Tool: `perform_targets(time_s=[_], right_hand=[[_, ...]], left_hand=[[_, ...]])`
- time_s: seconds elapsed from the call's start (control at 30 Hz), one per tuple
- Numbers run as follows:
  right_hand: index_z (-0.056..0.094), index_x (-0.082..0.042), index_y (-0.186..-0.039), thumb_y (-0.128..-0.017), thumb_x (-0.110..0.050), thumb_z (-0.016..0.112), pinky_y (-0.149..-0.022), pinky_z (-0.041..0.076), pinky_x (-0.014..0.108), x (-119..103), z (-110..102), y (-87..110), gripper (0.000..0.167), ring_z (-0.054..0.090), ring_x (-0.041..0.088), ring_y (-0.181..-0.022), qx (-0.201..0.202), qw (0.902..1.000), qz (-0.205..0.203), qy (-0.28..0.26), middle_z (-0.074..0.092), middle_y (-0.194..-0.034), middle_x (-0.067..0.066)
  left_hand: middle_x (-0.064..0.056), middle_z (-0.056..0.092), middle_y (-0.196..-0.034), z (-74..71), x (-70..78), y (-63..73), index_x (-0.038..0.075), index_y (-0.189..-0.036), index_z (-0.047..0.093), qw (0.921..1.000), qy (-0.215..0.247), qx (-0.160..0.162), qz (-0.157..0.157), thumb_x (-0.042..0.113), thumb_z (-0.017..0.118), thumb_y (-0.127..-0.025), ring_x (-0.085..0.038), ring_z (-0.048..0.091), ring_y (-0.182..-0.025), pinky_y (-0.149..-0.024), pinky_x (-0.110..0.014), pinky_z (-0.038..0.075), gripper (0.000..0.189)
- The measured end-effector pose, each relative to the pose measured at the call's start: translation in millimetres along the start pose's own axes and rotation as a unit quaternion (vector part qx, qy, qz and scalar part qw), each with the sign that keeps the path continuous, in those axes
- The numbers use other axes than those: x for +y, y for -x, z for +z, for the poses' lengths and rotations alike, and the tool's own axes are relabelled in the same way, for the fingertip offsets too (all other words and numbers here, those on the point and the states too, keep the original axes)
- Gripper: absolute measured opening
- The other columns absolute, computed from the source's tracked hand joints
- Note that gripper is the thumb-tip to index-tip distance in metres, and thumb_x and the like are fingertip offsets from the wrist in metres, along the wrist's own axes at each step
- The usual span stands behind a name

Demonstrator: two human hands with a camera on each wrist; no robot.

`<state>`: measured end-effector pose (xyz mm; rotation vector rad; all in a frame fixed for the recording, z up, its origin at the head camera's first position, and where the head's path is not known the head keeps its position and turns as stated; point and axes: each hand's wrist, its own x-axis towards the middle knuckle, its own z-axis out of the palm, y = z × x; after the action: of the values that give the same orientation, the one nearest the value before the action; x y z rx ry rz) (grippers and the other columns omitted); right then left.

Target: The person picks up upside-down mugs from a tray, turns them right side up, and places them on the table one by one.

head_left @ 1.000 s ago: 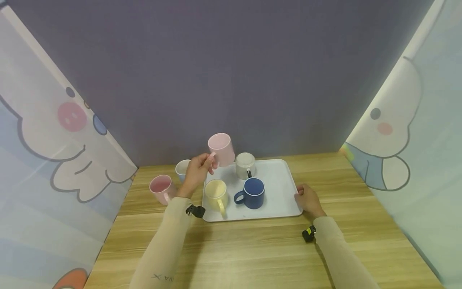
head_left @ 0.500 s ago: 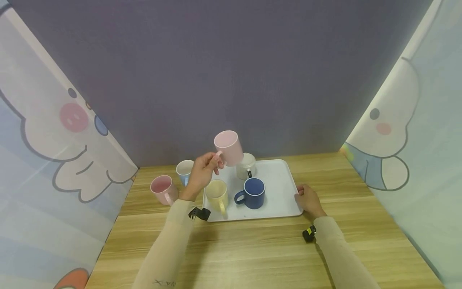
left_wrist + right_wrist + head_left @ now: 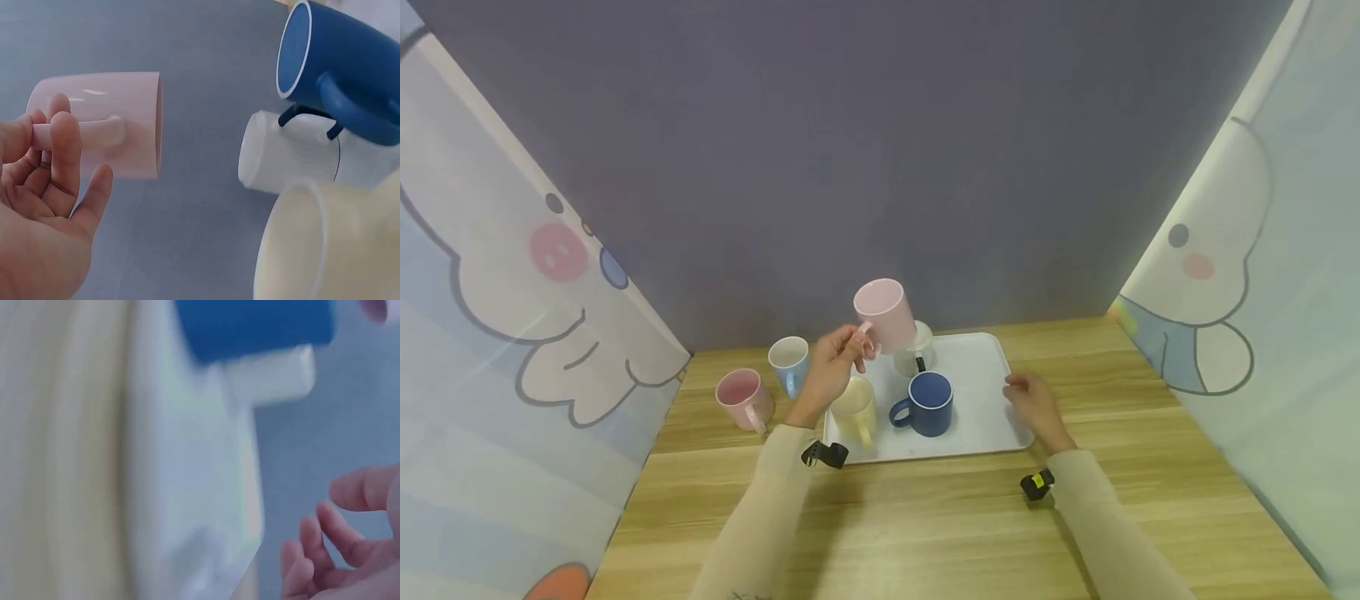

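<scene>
Gripping pink mug (image 3: 889,323) by its handle w/ left hand (image 3: 829,371), lifted & tilted, prob. mouth down, nr tray's far edge; partly hiding white mug (image 3: 290,153) in head view. Shifted slightly right vs ½ sec ago. Also just let go of tray (image 3: 981,392) w/ right hand (image 3: 1033,408): now beside its right edge, fingers loosely bent, holding nothing. So prob. no longer steadying tray; leaves right hand spare for mug work. On tray: blue mug (image 3: 932,410), yellow mug (image 3: 854,408) nr left edge. Twd bench's (image 3: 925,525) far left corner: light-blue mug (image 3: 788,363), rose mug (image 3: 748,405).
</scene>
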<state>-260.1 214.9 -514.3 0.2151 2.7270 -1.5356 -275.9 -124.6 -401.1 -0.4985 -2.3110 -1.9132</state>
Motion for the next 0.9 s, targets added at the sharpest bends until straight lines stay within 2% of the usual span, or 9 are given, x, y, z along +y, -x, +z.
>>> perform_targets(time_s=[0.07, 0.17, 0.23, 0.33, 0.47, 0.6, 0.7, 0.83, 0.9], right_hand=[[0.059, 0.005, -0.129, -0.104, -0.015, 0.053, -0.088, 0.051, 0.036, -16, 7, 1.9, 0.033, 0.062, 0.032, -0.108, -0.006, 0.9996, -0.016, -0.024, 0.063, -0.124, 0.025], [0.060, 0.007, -0.127, -0.104, -0.013, 0.054, -0.081, 0.049, 0.029, -41, 19, 6.5, 0.030, 0.063, 0.019, -0.094, -0.047, 0.9926, -0.040, -0.104, 0.068, -0.110, 0.017], [0.059, 0.010, -0.127, -0.104, -0.012, 0.054, -0.077, 0.050, 0.025, -56, 29, 9.9, 0.032, 0.061, 0.011, -0.084, -0.089, 0.9794, -0.054, -0.173, 0.069, -0.101, 0.008], [0.054, 0.015, -0.130, -0.106, -0.013, 0.053, -0.073, 0.051, 0.021, -76, 42, 16.3, 0.037, 0.060, 0.007, -0.079, -0.157, 0.9506, -0.058, -0.261, 0.069, -0.096, 0.000], [0.052, 0.011, -0.136, -0.108, -0.015, 0.050, -0.069, 0.050, 0.016, -94, 55, 21.8, 0.038, 0.058, 0.005, -0.078, -0.230, 0.8934, -0.020, -0.385, 0.071, -0.102, -0.003], [0.060, -0.002, -0.126, -0.110, -0.012, 0.044, -0.068, 0.050, 0.014, -101, 62, 23.5, 0.024, 0.058, 0.004, -0.079, -0.282, 0.8157, 0.007, -0.505, 0.073, -0.110, -0.002], [0.059, -0.006, -0.120, -0.112, -0.011, 0.038, -0.068, 0.050, 0.012, -101, 65, 23.7, 0.024, 0.060, 0.003, -0.079, -0.310, 0.7670, 0.013, -0.561, 0.074, -0.112, -0.001], [0.055, -0.006, -0.122, -0.112, -0.010, 0.033, -0.066, 0.051, 0.012, -102, 67, 23.8, 0.025, 0.063, 0.002, -0.076, -0.325, 0.7241, 0.023, -0.608, 0.074, -0.110, 0.000], [0.056, -0.006, -0.121, -0.112, -0.011, 0.034, -0.065, 0.050, 0.012, -103, 68, 24.0, 0.024, 0.064, 0.002, -0.074, -0.325, 0.7132, 0.026, -0.621, 0.073, -0.106, -0.001]], left_hand=[[-0.020, 0.064, -0.087, 3.8, -0.9, 1.3, -0.008, -0.099, 0.063, 0.9999, 0.010, -0.005, -0.001, 0.015, 0.048, -0.109, -0.012, 0.055, -0.068, -0.064, -0.024, 0.050, 0.029], [-0.011, 0.064, -0.086, 9.7, -2.8, 2.0, -0.009, -0.102, 0.063, 0.9995, 0.026, -0.016, 0.001, 0.015, 0.048, -0.109, -0.012, 0.055, -0.069, -0.064, -0.022, 0.049, 0.030], [-0.009, 0.063, -0.085, 13.8, -3.5, 2.1, -0.010, -0.103, 0.063, 0.9991, 0.035, -0.024, 0.001, 0.015, 0.047, -0.109, -0.012, 0.055, -0.068, -0.064, -0.023, 0.049, 0.030], [-0.007, 0.063, -0.084, 20.6, -5.0, 2.1, -0.013, -0.103, 0.061, 0.9982, 0.050, -0.034, 0.003, 0.014, 0.046, -0.109, -0.011, 0.054, -0.067, -0.064, -0.023, 0.049, 0.032], [-0.005, 0.063, -0.083, 29.5, -6.5, 2.8, -0.015, -0.101, 0.059, 0.9963, 0.070, -0.050, 0.010, 0.014, 0.045, -0.110, -0.010, 0.055, -0.068, -0.064, -0.022, 0.049, 0.033], [0.000, 0.063, -0.081, 35.5, -7.0, 5.2, -0.013, -0.099, 0.059, 0.9946, 0.086, -0.058, 0.007, 0.015, 0.046, -0.109, -0.011, 0.055, -0.068, -0.064, -0.022, 0.049, 0.032], [0.002, 0.063, -0.081, 37.7, -8.4, 6.9, -0.012, -0.099, 0.058, 0.9936, 0.094, -0.062, 0.006, 0.016, 0.046, -0.110, -0.011, 0.054, -0.068, -0.064, -0.022, 0.048, 0.033], [0.002, 0.062, -0.082, 39.3, -11.8, 7.6, -0.010, -0.099, 0.058, 0.9925, 0.106, -0.061, 0.007, 0.019, 0.044, -0.110, -0.012, 0.055, -0.069, -0.068, -0.023, 0.049, 0.035], [0.003, 0.063, -0.083, 40.0, -12.7, 8.1, -0.008, -0.098, 0.059, 0.9913, 0.116, -0.061, 0.006, 0.021, 0.044, -0.110, -0.012, 0.055, -0.070, -0.070, -0.024, 0.049, 0.035]])
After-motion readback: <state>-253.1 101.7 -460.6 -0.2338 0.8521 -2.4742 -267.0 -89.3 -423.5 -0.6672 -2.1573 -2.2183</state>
